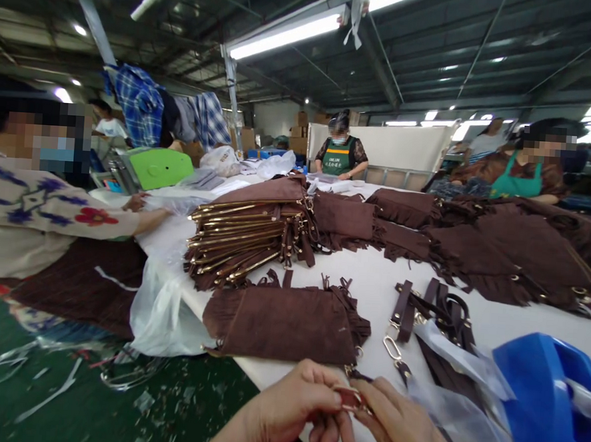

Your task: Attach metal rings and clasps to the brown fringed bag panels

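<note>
The left hand [294, 407] comes in from 7 o'clock, its fingers [327, 398] curled close and pinched on a small metal clasp [350, 399] at the near edge of the white bench [371, 286]. The right hand [403, 431] enters from 5 o'clock, palm turned down, its fingers [371, 394] closed on the same clasp from the other side, so both thumbs and forefingers meet over it. The clasp sits at 6 o'clock of a flat brown fringed bag [284, 324], just below that bag's lower right corner and touching a short strap end there.

At 3 o'clock of the bag lie brown straps [440, 310] with a gold snap hook [392, 348], and clear plastic film [462, 361] drapes over them. A blue tape dispenser [545, 396] stands at 4 o'clock. A stack of bags [244, 234] rises at 12 o'clock, with more fringed bags [498, 253] spread toward 2 o'clock. A co-worker's sleeve [50, 213] rests at 9 o'clock.
</note>
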### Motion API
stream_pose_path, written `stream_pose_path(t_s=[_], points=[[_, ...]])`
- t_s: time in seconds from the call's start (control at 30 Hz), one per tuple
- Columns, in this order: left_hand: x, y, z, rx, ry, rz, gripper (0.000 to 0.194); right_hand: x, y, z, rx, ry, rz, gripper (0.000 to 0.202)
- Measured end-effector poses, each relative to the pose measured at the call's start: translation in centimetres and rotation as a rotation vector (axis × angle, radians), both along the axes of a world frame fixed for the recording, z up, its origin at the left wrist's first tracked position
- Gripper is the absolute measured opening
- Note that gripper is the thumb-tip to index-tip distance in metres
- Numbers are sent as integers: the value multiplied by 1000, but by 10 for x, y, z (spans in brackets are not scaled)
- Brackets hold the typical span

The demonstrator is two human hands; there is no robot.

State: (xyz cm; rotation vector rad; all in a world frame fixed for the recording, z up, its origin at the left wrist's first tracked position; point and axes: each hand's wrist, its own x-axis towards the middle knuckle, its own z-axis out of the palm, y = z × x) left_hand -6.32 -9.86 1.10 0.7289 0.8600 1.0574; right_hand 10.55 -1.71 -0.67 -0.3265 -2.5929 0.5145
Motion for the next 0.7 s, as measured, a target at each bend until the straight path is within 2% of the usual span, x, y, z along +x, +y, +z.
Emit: stream_pose_path(t_s=[0.2,0.3,0.43,0.53,0.7], points=[[-10,-10,-4,-17,50,58,34,-6,-7,-16,-407,-63,32,31],[-9,-10,-8,-50,86,73,39,-10,-11,-17,-521,-103,2,31],[-7,-9,-12,-76,146,128,40,-12,-14,-16,-504,-99,-23,31],[-4,-7,-15,-88,177,177,38,-15,-15,-18,-403,-78,-15,30],[4,-4,-20,-108,236,198,37,-23,-22,-40,-210,13,-75,31]])
